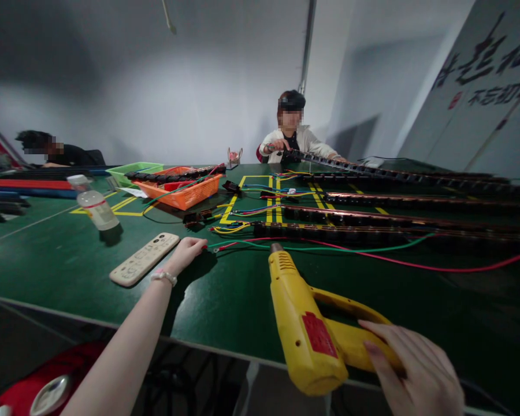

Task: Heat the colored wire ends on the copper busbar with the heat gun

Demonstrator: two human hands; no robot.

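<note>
My left hand (190, 251) is closed in a pinch at the end of a green wire (260, 247), just above the green table. Close by its fingertips lies a red wire (229, 247) with a ring terminal on its end. My right hand (416, 367) is wrapped round the handle of a yellow heat gun (299, 323), its thumb on the near side. The gun's metal nozzle points away from me, close to the green wire. A red patch marks the gun's side.
Long black cable chains (351, 231) with copper-coloured wires lie across the table at right. On the left are a beige power strip (145, 259), a plastic bottle (94, 205) and an orange basket (186, 197). Opposite, a co-worker (301, 138) holds another chain; a second person (71, 155) sits far left.
</note>
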